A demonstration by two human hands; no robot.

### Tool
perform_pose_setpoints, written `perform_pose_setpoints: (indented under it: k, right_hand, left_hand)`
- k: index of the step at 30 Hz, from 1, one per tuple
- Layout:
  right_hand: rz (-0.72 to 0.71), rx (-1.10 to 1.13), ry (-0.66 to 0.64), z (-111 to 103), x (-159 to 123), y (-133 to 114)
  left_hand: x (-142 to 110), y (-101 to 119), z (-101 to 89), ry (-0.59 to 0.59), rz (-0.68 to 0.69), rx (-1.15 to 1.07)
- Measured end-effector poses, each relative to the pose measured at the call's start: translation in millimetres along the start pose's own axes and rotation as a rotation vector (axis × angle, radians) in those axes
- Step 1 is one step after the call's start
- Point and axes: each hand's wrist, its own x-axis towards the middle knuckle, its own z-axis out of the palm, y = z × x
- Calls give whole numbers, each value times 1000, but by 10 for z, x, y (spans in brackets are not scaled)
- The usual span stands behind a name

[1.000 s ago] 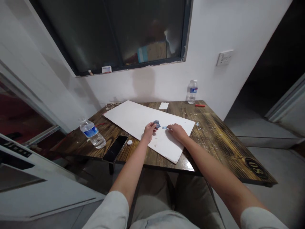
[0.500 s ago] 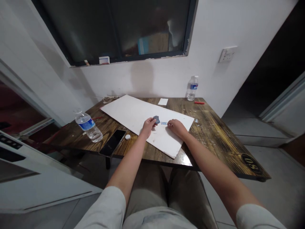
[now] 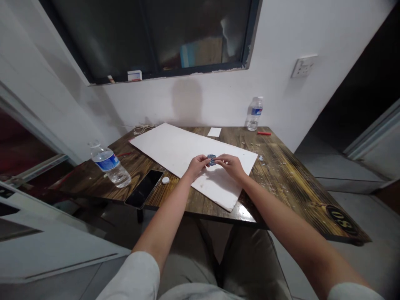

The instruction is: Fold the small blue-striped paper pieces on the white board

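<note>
Over the white board (image 3: 175, 146), my left hand (image 3: 198, 165) pinches a small blue-grey patterned piece (image 3: 211, 159) with cut-out-looking shapes; its exact kind is too small to make out. From the other side, my right hand (image 3: 230, 164) has its fingertips closed at the piece's right edge. Both hands are a little above the board, which lies slantwise on the wooden table (image 3: 284, 183). Fingers partly hide the piece.
Left on the table are a leaning water bottle (image 3: 111, 164), a black phone (image 3: 144, 188) and a white cap (image 3: 165, 180). Another bottle (image 3: 255, 113), a red stick-like item (image 3: 264, 133), a white paper (image 3: 214, 132) and a small pale star-shaped piece (image 3: 261, 158) lie farther off.
My right hand has moved left, bringing the small strip at its fingers up to the patterned piece in my left hand. My hands are now closer together. The view has shifted slightly.
</note>
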Motion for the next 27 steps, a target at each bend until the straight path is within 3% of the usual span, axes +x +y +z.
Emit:
perform_pose_setpoints:
  k: [6, 16, 18, 22, 25, 27]
  right_hand:
    - [-154, -133, -38, 13, 15, 67]
    - [-211, -153, -120, 57, 37, 145]
    - [-182, -186, -65, 36, 36, 157]
    - [23, -264, 38, 13, 24, 216]
    - [131, -391, -93, 21, 8, 245]
    - [126, -481, -207, 23, 5, 223]
  left_hand:
    - [10, 5, -10, -24, 7, -1]
    - [31, 5, -10, -14, -14, -31]
    - [50, -9, -17, 32, -22, -77]
    - [93, -16, -32, 164, -52, -171]
    - [105, -11, -38, 187, -57, -206]
    - [103, -7, -38, 183, -58, -214]
